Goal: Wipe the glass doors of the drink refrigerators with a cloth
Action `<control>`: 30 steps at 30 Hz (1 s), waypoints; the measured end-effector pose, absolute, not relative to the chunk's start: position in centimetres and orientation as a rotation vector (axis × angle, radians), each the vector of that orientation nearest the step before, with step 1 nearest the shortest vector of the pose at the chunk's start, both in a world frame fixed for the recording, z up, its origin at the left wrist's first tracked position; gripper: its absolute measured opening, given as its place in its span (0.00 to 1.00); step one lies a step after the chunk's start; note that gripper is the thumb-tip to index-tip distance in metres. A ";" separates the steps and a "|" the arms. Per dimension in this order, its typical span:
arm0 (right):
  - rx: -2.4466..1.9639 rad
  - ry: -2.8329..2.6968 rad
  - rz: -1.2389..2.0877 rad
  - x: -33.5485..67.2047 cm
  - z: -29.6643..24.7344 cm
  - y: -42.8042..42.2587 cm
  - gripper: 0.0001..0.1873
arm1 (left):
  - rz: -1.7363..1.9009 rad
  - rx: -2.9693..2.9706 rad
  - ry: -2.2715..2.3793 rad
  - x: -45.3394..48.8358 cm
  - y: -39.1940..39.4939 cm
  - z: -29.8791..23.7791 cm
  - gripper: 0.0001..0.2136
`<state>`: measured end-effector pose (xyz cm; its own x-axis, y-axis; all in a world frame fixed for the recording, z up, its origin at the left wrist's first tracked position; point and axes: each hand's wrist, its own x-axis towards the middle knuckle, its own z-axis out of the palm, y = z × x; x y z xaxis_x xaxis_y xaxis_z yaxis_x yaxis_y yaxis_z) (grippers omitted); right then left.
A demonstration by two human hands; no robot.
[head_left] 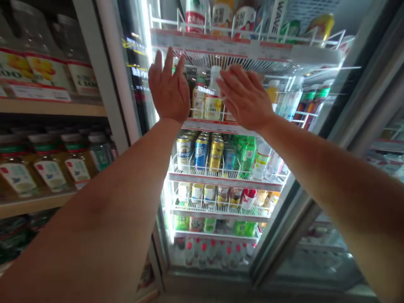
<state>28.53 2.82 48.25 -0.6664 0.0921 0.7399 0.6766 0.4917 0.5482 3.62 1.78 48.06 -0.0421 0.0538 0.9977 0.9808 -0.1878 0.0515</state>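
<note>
Both my hands are raised in front of a lit drinks fridge. My left hand (169, 88) has its fingers spread and pointing up, near the fridge's left side and just below the top shelf (221, 42). Nothing is in it. My right hand (246, 97) is stretched out flat, fingers angled up to the left, also holding nothing. Between the hands stands a bottle with a white cap and a yellow-fruit label (213, 101), on the second shelf. The right hand partly hides the bottles behind it. Whether either hand touches anything is hard to tell.
Lower shelves hold drink cans (200, 152), green bottles (248, 153) and, at the bottom, red-capped bottles (202, 254). Wire dividers and shelf fronts edge each row. A wooden shelf (53, 108) with juice bottles stands left. A metal door frame (284, 235) runs along the right.
</note>
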 end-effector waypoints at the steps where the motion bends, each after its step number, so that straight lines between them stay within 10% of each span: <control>1: -0.701 -1.986 -1.136 28.4 48.3 2.8 0.35 | -1.356 -1.358 -1.176 3.5 2.0 48.1 0.28; 30: -0.807 -1.897 -1.094 25.7 45.3 2.4 0.34 | -1.372 -1.355 -1.172 2.9 3.5 48.4 0.24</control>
